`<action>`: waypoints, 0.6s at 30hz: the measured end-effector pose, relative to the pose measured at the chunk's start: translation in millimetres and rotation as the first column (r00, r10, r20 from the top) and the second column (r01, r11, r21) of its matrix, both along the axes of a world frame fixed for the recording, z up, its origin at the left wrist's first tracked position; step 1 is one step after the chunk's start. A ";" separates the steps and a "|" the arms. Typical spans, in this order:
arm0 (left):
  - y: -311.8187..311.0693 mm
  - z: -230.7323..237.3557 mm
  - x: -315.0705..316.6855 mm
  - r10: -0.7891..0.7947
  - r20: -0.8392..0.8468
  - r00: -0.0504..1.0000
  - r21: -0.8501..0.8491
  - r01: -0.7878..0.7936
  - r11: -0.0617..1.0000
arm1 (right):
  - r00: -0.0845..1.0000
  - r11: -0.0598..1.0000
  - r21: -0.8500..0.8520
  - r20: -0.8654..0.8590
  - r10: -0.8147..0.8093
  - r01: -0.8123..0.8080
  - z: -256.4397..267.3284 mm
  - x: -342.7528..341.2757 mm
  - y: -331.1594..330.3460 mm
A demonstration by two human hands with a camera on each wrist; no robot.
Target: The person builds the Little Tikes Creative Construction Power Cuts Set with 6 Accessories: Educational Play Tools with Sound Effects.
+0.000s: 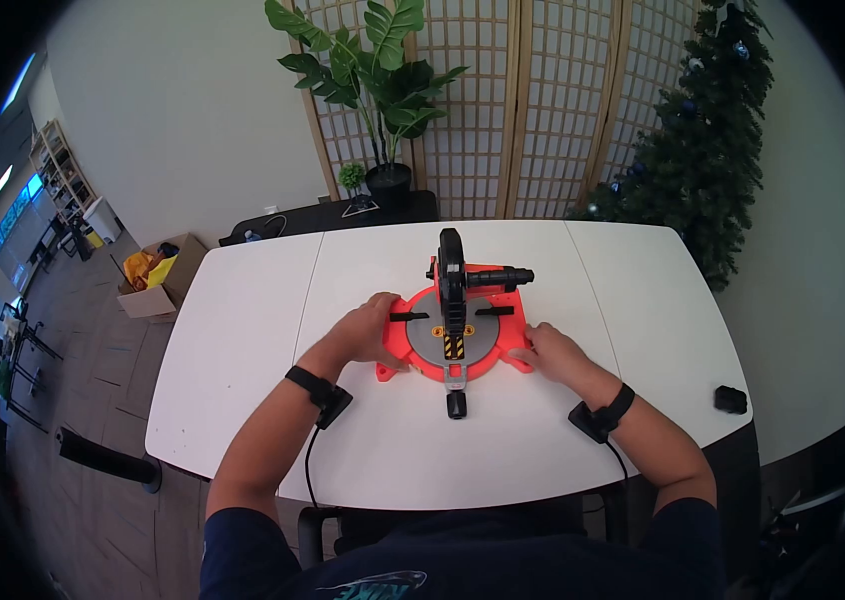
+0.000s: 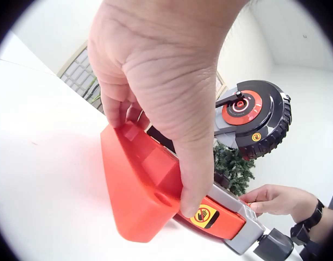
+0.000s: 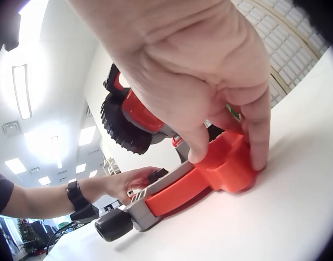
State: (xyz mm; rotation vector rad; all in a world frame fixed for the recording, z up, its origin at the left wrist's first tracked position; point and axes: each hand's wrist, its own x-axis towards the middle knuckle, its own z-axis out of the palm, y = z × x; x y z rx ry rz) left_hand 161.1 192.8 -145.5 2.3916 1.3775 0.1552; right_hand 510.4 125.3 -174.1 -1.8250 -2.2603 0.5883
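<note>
A toy miter saw (image 1: 452,275) with an orange-red base (image 1: 511,330) and a round grey turntable (image 1: 423,335) stands on the white table. Its black knob (image 1: 457,404) points toward the person. The left hand (image 1: 361,328) grips the base's left end; in the left wrist view its thumb (image 2: 195,174) lies along the front edge beside a yellow warning sticker (image 2: 203,216). At the right front corner, the right hand (image 1: 555,352) pinches the base. In the right wrist view, its thumb and fingers straddle that corner (image 3: 229,166).
A small black object (image 1: 731,400) lies near the table's right edge. Behind the table stand a potted plant (image 1: 388,182), a lattice screen (image 1: 473,120) and a Christmas tree (image 1: 683,150). To the left, a cardboard box (image 1: 181,275) sits on the floor.
</note>
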 end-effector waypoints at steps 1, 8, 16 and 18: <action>0.3 -0.3 -0.3 -0.004 0.005 1.000 -0.010 0.004 1.000 | 1.000 1.000 0.020 0.001 0.007 -0.007 -3.8 1.0 0.2; -2.6 4.2 0.9 0.002 -0.008 1.000 -0.015 -0.003 1.000 | 1.000 1.000 0.020 0.030 0.006 -0.007 1.1 -3.6 -2.6; -2.7 4.6 1.6 0.012 -0.017 1.000 -0.067 -0.014 0.998 | 0.998 0.998 0.015 0.018 0.064 -0.064 29.9 -3.9 9.4; -3.7 5.2 0.9 0.011 -0.013 1.000 -0.068 -0.011 0.998 | 0.995 0.995 0.037 0.043 0.095 -0.097 30.9 -2.1 17.9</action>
